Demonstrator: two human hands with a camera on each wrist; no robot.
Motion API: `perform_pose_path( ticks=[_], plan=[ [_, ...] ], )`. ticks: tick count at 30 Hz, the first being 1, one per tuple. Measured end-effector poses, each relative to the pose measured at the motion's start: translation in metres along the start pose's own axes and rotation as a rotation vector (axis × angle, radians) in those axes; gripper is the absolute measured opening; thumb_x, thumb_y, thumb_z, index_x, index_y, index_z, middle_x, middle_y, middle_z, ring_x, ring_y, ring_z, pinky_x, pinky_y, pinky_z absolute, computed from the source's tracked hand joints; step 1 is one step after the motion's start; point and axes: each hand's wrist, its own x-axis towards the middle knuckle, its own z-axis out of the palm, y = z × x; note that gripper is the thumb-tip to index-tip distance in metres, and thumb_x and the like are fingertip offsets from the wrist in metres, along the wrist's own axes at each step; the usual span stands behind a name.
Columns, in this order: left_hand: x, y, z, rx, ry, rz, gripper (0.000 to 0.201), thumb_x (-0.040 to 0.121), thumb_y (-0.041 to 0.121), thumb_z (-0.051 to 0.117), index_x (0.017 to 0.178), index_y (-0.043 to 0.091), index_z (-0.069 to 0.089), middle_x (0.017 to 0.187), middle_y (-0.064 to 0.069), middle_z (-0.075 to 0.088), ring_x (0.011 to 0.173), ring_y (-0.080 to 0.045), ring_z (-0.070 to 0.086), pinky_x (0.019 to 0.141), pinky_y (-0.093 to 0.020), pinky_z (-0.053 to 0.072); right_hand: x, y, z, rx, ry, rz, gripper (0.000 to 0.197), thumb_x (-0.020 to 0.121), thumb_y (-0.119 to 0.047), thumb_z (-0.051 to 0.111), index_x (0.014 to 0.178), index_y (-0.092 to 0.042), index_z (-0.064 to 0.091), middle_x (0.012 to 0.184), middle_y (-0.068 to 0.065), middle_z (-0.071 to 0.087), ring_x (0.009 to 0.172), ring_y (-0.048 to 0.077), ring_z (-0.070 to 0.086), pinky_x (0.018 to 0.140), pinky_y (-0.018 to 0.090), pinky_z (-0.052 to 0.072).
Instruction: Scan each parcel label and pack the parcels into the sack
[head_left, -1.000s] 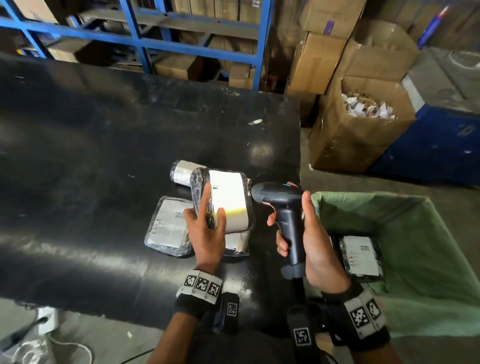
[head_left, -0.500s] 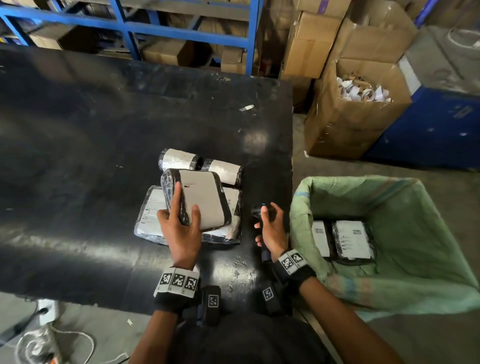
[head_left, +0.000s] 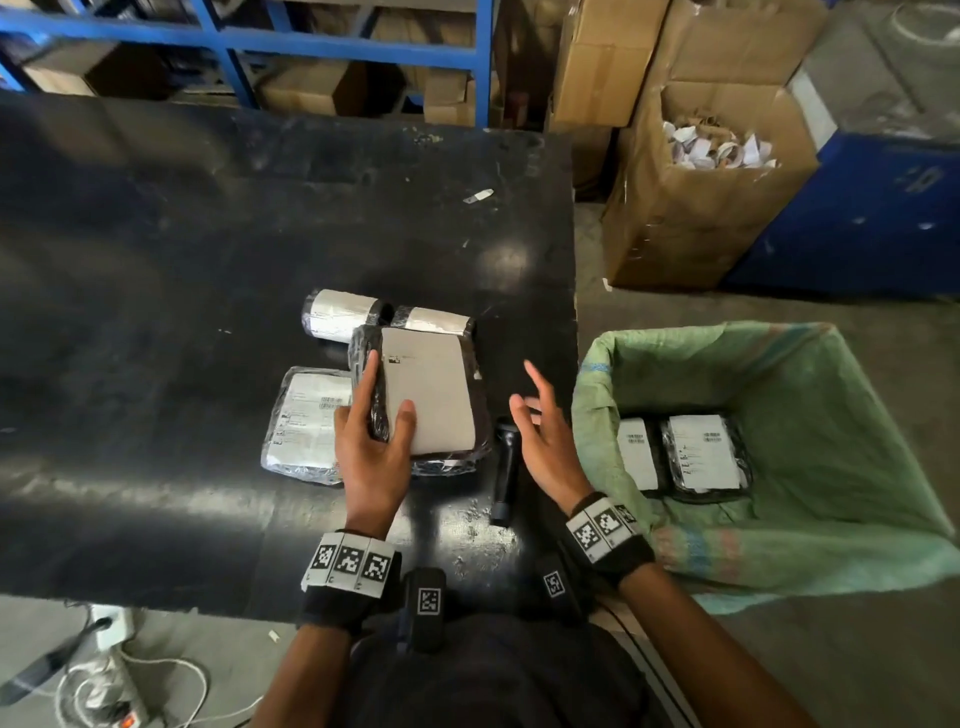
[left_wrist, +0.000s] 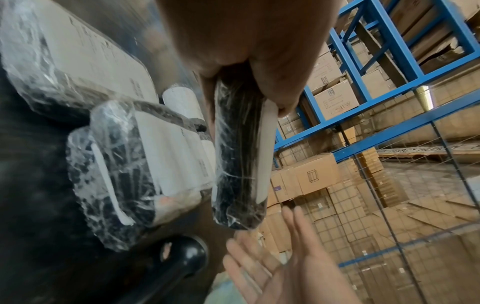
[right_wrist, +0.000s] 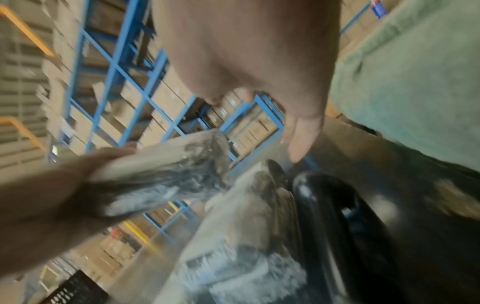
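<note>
Here, near the middle of the head view, the left hand (head_left: 371, 452) grasps a black-wrapped parcel (head_left: 426, 397) by its near left corner, thumb on the pale label and fingers curled round the edge; the left wrist view shows that parcel (left_wrist: 240, 164) edge-on, pinched between thumb and fingers and lifted clear of the others. The right hand (head_left: 545, 441) hovers just right of it, released, fingers spread and holding nothing. Below that hand the black scanner (head_left: 506, 467) lies on the dark worktop (head_left: 156, 260), its handle pointing toward the lower edge of the frame. Left of the held parcel a flat parcel (head_left: 306, 423) with a printed label rests on the worktop, and above it two rolled parcels (head_left: 340, 314) lie side by side. At the right of the frame the green sack (head_left: 831, 441) stands open beside the worktop, with two labelled parcels (head_left: 704, 452) lying inside it, label side up. An open cardboard box (head_left: 701, 218) stands at the upper right.
</note>
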Motion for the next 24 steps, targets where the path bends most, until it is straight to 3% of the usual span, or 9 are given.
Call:
perform_pose_path(
  ticks=[2,4,7,10,12,16,20,22,24],
  plan=[
    [-0.001,0.009,0.009,-0.087,-0.092,0.018,0.063,0.095,0.028,0.064,0.152,0.038,0.04,0.145,0.013,0.052,0.136,-0.005,0.047,0.115,-0.041,0.042,-0.009,-0.021,-0.009,0.091,-0.12,-0.065,0.052,0.097,-0.055,0.041,0.144,-0.062,0.019,0.143,0.003,0.049,0.125,0.014,0.054,0.106,0.036,0.044],
    [-0.004,0.022,0.02,-0.164,-0.157,0.045,0.06,0.098,0.017,0.064,0.152,0.027,0.042,0.149,0.018,0.049,0.14,-0.003,0.044,0.114,-0.038,0.044,-0.016,-0.032,-0.016,0.133,-0.16,-0.138,0.055,0.098,-0.05,0.044,0.147,-0.055,0.022,0.152,-0.015,0.04,0.136,0.003,0.043,0.112,0.03,0.037],
    [-0.008,0.042,0.035,-0.252,-0.226,0.048,0.058,0.098,0.011,0.063,0.151,0.021,0.044,0.145,0.023,0.051,0.136,-0.002,0.05,0.106,-0.029,0.051,-0.021,-0.034,-0.028,0.168,-0.045,-0.205,0.054,0.101,-0.035,0.048,0.152,-0.036,0.03,0.146,-0.026,0.039,0.129,-0.016,0.042,0.107,0.019,0.041],
    [-0.01,0.053,0.051,-0.341,-0.299,0.0,0.057,0.098,0.012,0.063,0.151,0.023,0.045,0.149,0.009,0.053,0.136,-0.008,0.052,0.103,-0.031,0.053,-0.023,-0.031,-0.047,0.189,0.052,-0.223,0.052,0.101,-0.029,0.049,0.151,-0.03,0.034,0.145,-0.026,0.041,0.132,-0.012,0.041,0.107,0.018,0.041],
    [-0.012,0.06,0.065,-0.403,-0.343,-0.045,0.056,0.098,0.011,0.062,0.151,0.023,0.045,0.15,0.008,0.053,0.136,-0.008,0.053,0.102,-0.032,0.054,-0.024,-0.028,-0.063,0.199,0.066,-0.197,0.052,0.102,-0.029,0.049,0.151,-0.03,0.034,0.149,-0.024,0.039,0.137,-0.01,0.037,0.109,0.015,0.036],
    [-0.022,0.068,0.098,-0.444,-0.457,-0.066,0.057,0.1,0.016,0.059,0.153,0.026,0.039,0.153,0.007,0.048,0.137,-0.007,0.051,0.105,-0.031,0.052,-0.031,-0.024,-0.102,0.219,0.11,-0.138,0.051,0.1,-0.029,0.053,0.149,-0.034,0.039,0.151,-0.023,0.041,0.138,-0.007,0.037,0.114,0.023,0.034],
    [-0.031,0.073,0.142,-0.122,-0.56,-0.022,0.07,0.096,0.053,0.044,0.158,0.04,0.014,0.15,-0.002,0.04,0.139,-0.018,0.038,0.113,-0.037,0.033,-0.035,-0.007,-0.158,0.165,0.191,-0.119,0.05,0.099,-0.022,0.057,0.147,-0.026,0.044,0.15,-0.019,0.044,0.138,-0.007,0.038,0.111,0.012,0.033],
    [-0.029,0.073,0.162,0.158,-0.54,0.11,0.076,0.092,0.059,0.032,0.16,0.028,0.015,0.143,-0.009,0.039,0.135,-0.023,0.033,0.111,-0.033,0.023,-0.028,0.01,-0.191,0.112,0.208,-0.079,0.05,0.097,-0.022,0.059,0.145,-0.027,0.047,0.147,-0.017,0.048,0.136,-0.005,0.042,0.109,0.012,0.035],
    [-0.028,0.066,0.183,0.355,-0.556,0.248,0.077,0.093,0.054,0.027,0.159,0.014,0.023,0.155,-0.017,0.033,0.146,-0.032,0.026,0.12,-0.04,0.021,-0.011,0.033,-0.223,0.031,0.178,0.016,0.049,0.096,-0.021,0.06,0.143,-0.028,0.05,0.145,-0.012,0.051,0.133,0.0,0.047,0.104,0.008,0.038]
  ],
)
